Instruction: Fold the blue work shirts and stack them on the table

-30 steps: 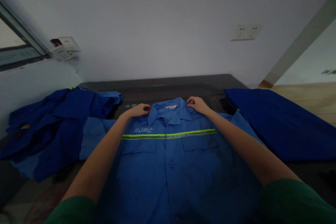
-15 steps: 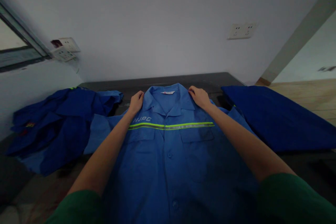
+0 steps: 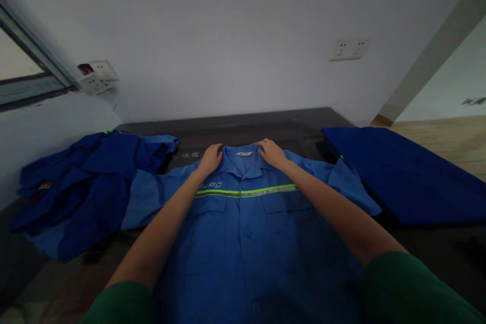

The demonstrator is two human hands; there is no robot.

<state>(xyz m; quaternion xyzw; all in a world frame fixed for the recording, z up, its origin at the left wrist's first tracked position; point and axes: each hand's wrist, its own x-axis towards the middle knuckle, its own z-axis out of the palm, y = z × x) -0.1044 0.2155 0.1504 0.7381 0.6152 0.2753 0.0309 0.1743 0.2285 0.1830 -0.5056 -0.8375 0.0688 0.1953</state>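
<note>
A blue work shirt (image 3: 243, 243) lies spread front side up, its collar toward the wall. Across its chest runs a yellow-green and grey reflective stripe, with white lettering above it that my left arm partly covers. My left hand (image 3: 211, 158) is closed on the left side of the collar, fingers curled at its edge. On the collar's other side my right hand (image 3: 272, 152) grips the cloth, its fingertips by the neck opening. Between the hands a small white label (image 3: 244, 154) shows inside the neck. Both short sleeves stretch out sideways.
The shirt rests on a dark table (image 3: 228, 121) against a white wall. Crumpled blue garments (image 3: 87, 177) lie at the left. A flat blue folded cloth (image 3: 395, 172) lies at the right. Wall sockets (image 3: 348, 49) and a window frame (image 3: 34, 55) are behind.
The shirt's collar has come down toward me and lies flatter. Both hands have moved closer together along the collar, and the right sleeve shows more fully spread.
</note>
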